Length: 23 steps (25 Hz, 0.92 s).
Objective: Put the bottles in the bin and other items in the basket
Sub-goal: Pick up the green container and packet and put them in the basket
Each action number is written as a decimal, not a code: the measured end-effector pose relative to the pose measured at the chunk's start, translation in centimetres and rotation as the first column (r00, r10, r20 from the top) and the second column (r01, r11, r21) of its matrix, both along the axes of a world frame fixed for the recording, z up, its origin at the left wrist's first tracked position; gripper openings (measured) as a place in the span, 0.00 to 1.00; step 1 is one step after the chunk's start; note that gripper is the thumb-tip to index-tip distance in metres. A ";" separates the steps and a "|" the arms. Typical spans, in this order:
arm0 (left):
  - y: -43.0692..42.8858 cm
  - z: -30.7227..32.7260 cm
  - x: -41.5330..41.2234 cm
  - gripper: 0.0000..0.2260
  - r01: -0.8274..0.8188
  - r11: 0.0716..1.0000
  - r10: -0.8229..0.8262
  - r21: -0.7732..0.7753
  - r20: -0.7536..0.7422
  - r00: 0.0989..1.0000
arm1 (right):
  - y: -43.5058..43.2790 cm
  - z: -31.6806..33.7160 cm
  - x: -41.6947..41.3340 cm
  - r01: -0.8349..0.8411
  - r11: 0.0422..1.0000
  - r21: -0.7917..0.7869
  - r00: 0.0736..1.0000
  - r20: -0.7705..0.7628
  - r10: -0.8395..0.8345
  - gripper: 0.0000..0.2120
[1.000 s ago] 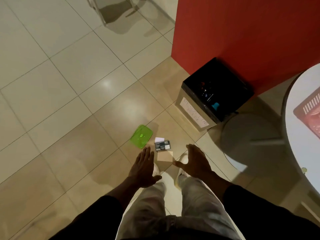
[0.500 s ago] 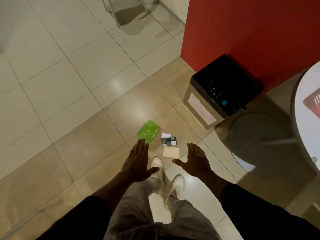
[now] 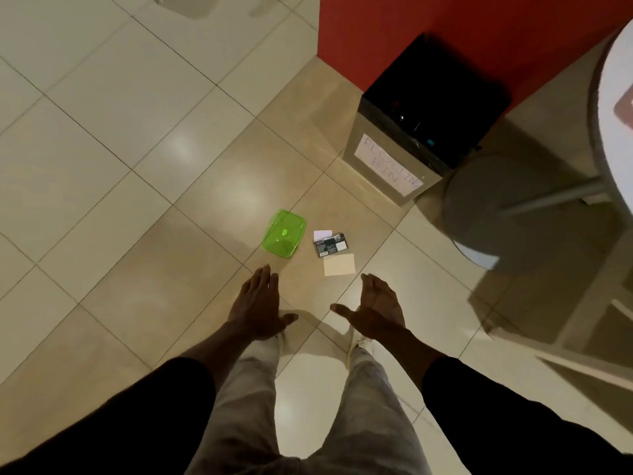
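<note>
- Both hands are out front above the tiles. The left hand [image 3: 258, 305] is flat, fingers straight and together, thumb out, holding nothing. The right hand [image 3: 375, 308] is loosely spread, palm turned inward, and is also empty.
- Just ahead of the fingertips lies a green lid [image 3: 283, 233]. Beside it are 3 flat pieces: a white slip [image 3: 322, 234], a dark card [image 3: 331, 245] touching it, and a beige card [image 3: 339, 265] at the dark one's lower edge.
- There's no bottle among them, so all 4 look like basket items. None should go in the recycling bin [image 3: 387, 166] by the red wall.
- The pickup looks to be next. Take the lid by its rim. The cards lie flat on smooth tile, so slide them into 1 stack and lift an edge rather than pinching from above.
- A reddish shape on the white table [image 3: 616, 73], far right, may be the basket, but it's too cropped to tell.
</note>
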<state>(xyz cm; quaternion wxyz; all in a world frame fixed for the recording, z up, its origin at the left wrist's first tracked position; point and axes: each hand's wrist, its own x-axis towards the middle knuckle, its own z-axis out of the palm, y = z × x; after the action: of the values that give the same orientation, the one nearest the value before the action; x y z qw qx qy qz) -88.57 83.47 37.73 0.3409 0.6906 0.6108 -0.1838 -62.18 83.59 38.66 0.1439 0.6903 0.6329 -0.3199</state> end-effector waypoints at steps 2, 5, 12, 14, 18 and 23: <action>2.0 -1.4 -2.8 0.52 0.050 0.999 -0.050 0.009 -0.015 0.999 | 0.9 -1.4 -2.5 0.095 0.995 -0.003 0.995 0.006 -0.095 0.54; 5.5 -3.9 -6.3 0.52 0.104 0.994 -0.102 0.038 -0.052 0.993 | 2.8 -3.8 -5.1 0.194 0.981 0.026 0.981 -0.013 -0.193 0.53; 11.7 -16.2 -6.7 0.49 0.096 0.992 -0.088 0.079 -0.100 0.991 | 8.5 -16.7 -5.2 0.168 0.983 0.070 0.985 0.029 -0.170 0.52; 12.7 -22.7 -6.1 0.47 0.062 0.995 -0.053 0.083 -0.103 0.993 | 9.9 -23.0 -4.4 0.117 0.990 0.082 0.989 0.084 -0.123 0.52; 13.6 -35.8 -5.2 0.42 -0.146 0.988 0.150 0.039 -0.147 0.978 | 12.1 -34.7 -2.5 0.064 0.994 0.092 0.989 0.123 -0.076 0.51; 15.1 -51.1 -4.9 0.55 -0.253 0.967 0.257 0.043 -0.189 0.948 | 14.0 -49.0 -1.6 0.059 0.996 0.070 0.982 0.174 -0.071 0.58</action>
<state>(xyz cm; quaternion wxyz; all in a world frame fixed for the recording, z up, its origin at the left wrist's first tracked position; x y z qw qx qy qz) -93.43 98.61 -13.38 0.2946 0.5880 0.7266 -0.1988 -63.75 97.62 -10.33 0.1665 0.7404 0.6048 -0.2413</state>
